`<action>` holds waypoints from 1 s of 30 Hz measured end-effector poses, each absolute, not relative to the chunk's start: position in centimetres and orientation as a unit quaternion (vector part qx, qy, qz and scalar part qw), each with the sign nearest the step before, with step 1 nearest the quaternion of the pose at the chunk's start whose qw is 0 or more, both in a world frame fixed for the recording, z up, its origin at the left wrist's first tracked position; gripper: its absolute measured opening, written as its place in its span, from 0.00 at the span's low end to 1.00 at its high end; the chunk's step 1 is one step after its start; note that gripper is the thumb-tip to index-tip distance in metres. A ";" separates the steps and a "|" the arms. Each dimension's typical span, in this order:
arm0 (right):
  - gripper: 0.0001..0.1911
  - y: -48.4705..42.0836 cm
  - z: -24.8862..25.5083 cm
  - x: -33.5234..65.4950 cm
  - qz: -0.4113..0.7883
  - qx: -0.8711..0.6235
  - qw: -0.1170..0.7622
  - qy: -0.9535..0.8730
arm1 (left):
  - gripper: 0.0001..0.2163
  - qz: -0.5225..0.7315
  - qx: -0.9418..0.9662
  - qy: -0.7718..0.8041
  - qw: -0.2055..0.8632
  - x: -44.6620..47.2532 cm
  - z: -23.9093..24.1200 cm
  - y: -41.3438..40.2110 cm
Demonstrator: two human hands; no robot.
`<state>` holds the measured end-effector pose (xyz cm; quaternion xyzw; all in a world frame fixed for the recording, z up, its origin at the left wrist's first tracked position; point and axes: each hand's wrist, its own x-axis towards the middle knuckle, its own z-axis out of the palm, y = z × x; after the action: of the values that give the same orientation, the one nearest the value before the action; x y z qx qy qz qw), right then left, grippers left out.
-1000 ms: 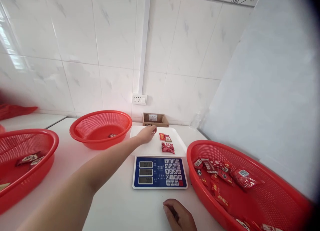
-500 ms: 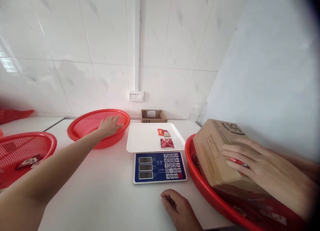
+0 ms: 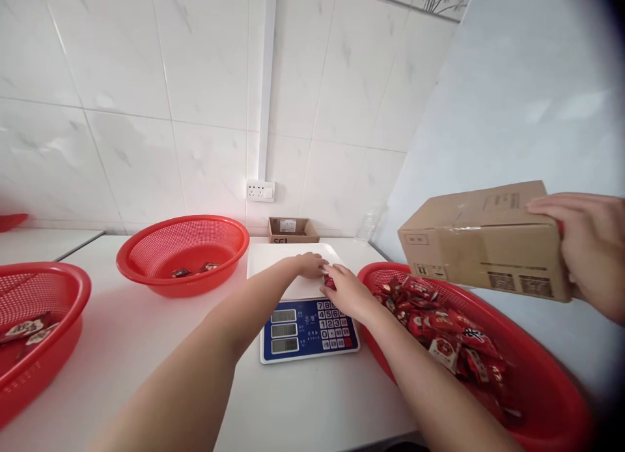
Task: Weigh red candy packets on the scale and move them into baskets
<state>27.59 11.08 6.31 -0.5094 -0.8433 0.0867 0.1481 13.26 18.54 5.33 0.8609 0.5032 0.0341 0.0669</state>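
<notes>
Both hands meet over the white tray (image 3: 268, 256) of a digital scale with a blue keypad panel (image 3: 310, 329). My right hand (image 3: 346, 290) has its fingers curled round a small red packet (image 3: 329, 282), only partly showing. Beside it, touching or almost touching its fingertips, my left hand (image 3: 311, 264) has bent fingers, and whatever lies under them is hidden. To the right, a large red basket (image 3: 547, 400) holds many red packets (image 3: 449, 328). Above that basket, another person's hand (image 3: 590, 243) grips a tilted cardboard box (image 3: 469, 237).
A red mesh basket (image 3: 146, 279) with a few packets stands left of the scale. Another red basket (image 3: 58, 335) with packets is at the left edge. Behind the scale sits a small open carton (image 3: 293, 229), below a wall socket (image 3: 260, 190).
My left hand has moved from the rear basket to the scale tray, and my right from the table to the packets there. The other person's box has risen out of the right basket, exposing its packets.
</notes>
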 end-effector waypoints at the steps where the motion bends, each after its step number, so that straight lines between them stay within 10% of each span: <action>1: 0.27 11.8 6.1 27.5 0.089 -0.507 0.126 -0.848 | 0.16 0.035 0.860 0.506 0.061 13.2 5.1 18.5; 12: 0.19 16.3 4.8 26.6 0.135 -0.534 0.153 -0.820 | 0.14 0.122 0.787 0.604 0.024 8.4 4.5 16.6; 25: 0.09 18.8 8.5 14.2 0.524 -0.438 0.307 -0.663 | 0.17 0.176 0.578 0.796 0.029 -9.2 6.5 6.3; 30: 0.26 15.9 10.5 7.8 0.615 -0.329 0.306 -0.648 | 0.20 0.138 0.584 0.797 0.069 -8.7 5.9 3.3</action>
<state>7.79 15.90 10.49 -0.3288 -0.6477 0.6153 0.3062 -8.71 3.29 5.94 0.5835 0.7973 0.1379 0.0688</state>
